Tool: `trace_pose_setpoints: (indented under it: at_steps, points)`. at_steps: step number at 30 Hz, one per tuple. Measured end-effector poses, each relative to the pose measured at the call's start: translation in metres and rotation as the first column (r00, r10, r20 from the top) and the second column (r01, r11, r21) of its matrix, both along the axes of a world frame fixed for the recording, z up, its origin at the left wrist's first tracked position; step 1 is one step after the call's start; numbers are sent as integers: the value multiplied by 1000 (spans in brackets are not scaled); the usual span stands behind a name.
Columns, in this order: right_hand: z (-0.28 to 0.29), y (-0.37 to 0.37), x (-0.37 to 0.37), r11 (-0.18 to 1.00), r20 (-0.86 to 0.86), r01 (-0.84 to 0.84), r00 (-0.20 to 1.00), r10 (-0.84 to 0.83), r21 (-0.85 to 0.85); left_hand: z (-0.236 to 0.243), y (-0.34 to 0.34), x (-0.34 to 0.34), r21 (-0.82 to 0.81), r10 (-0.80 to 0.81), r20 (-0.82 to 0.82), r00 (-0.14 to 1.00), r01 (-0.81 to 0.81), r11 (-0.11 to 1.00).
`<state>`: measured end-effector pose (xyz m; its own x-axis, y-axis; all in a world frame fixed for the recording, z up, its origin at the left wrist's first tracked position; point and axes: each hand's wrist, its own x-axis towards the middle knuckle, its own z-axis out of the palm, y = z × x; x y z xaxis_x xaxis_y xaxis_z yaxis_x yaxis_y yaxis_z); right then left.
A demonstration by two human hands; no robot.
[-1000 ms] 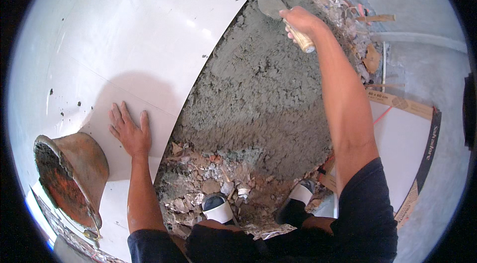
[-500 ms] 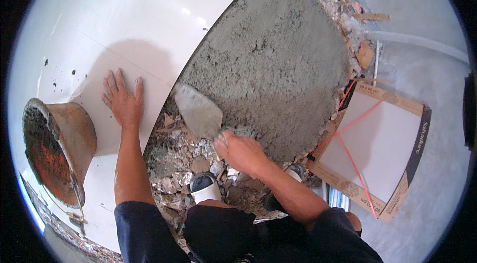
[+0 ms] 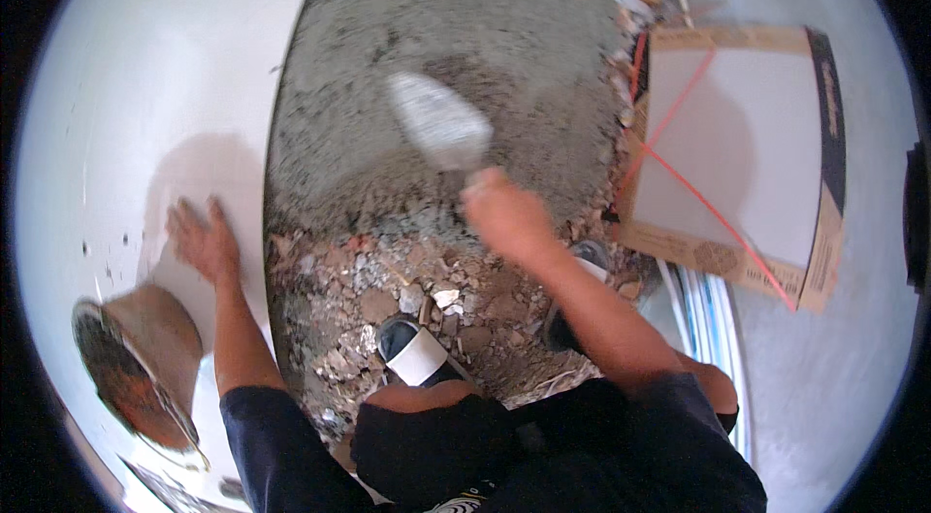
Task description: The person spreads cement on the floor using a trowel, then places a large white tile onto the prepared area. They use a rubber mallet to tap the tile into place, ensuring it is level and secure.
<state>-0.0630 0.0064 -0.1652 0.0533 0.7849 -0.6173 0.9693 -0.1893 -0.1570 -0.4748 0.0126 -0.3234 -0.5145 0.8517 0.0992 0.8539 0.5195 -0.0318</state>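
Gripping a pointed metal trowel (image 3: 441,125) over grainy mortar (image 3: 465,9).

A head-worn fisheye looks steeply down over left hand (image 3: 207,241) and right hand (image 3: 509,219).

To your right: smooth grey floor (image 3: 805,387), cardboard-edged white package (image 3: 732,159) lying on it. Below you: rough ground strewn with broken rubble (image 3: 495,300). Light diffuse; a soft-edged shadow (image 3: 713,140) falls across the package.

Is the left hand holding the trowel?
No, the right hand grips the trowel, while the left hand is spread empty at the white surface.
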Motion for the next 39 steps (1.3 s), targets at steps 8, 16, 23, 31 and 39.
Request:
trace_pose_setpoints:
  at_steps: [8, 16, 23, 31, 39]
  points:
    - [-25, -16, 48, 982, -61, 182, 982, -178, 53, 1, -1, -1, 32, -29, 38, 999, 28, 999]
    - [5, -34, 108, 968, 55, 226, 971, -233, 106, -4, -2, -4, 46, -35, 0, 999, 35, 998]
    - [-22, 38, 114, 981, 137, -39, 990, 12, 193, 2, -1, 1, 53, -34, 4, 999, 34, 998]
    - [-3, 49, 179, 984, 269, -35, 963, -13, 176, 4, 1, 2, 39, -32, -10, 999, 32, 999]
    - [-32, 60, 252, 982, 318, 25, 945, -83, 185, 6, 1, 1, 33, -38, 42, 998, 36, 999]
